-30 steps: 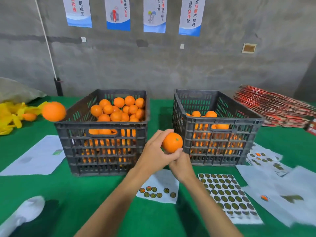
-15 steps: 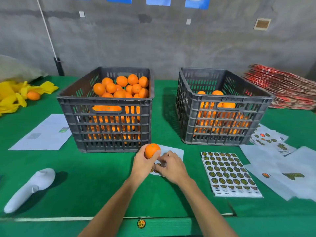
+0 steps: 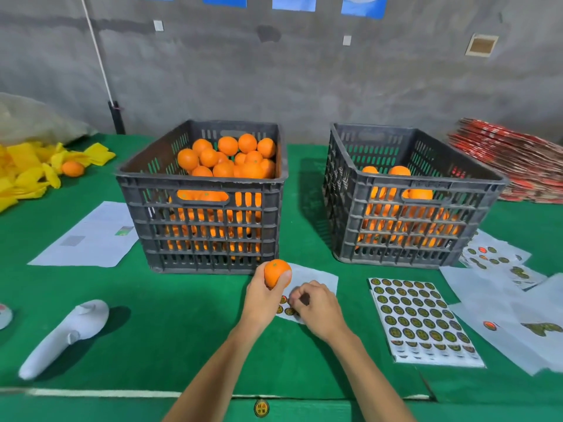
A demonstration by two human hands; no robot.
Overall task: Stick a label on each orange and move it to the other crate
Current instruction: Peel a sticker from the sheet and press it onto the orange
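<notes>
Item: orange (image 3: 276, 273), one piece, held in my left hand (image 3: 264, 295) just in front of the near wall of the left crate (image 3: 201, 220). My fingers and thumb were curled round its lower half, leaving the top bare.

Handling, as I judged it: firm, round, moderately light; the rind looked smooth and a little slick, so a cupped grip low on the fruit seemed best, with the upper face kept free for the label. Likely to roll if set loose on the table.

Item: small label sheet (image 3: 307, 284), white, lying under my right hand (image 3: 313, 303). My right fingers were curled down on it at the row of round labels; whether a label was already pinched between them I could not tell. Labels appeared thin and flimsy, best lifted by an edge.

Item: left crate, dark slatted plastic, heaped with oranges. Right crate (image 3: 408, 226), same make, filled lower. The two stood well apart.

Item: full label sheet (image 3: 422, 321), to my right of the hands; spent backing papers (image 3: 499, 315) scattered beyond it.

Surface: table (image 3: 152, 330) covered in green cloth. Also on it: a white handheld device (image 3: 65, 336) at left, a printed paper (image 3: 88, 236), yellow wrappers (image 3: 30, 172) with a stray orange (image 3: 72, 168) among them, a stack of red flat cartons (image 3: 511, 166) at far right.

Room: bare grey concrete wall (image 3: 304, 71) behind, blue-edged posters along its top.
</notes>
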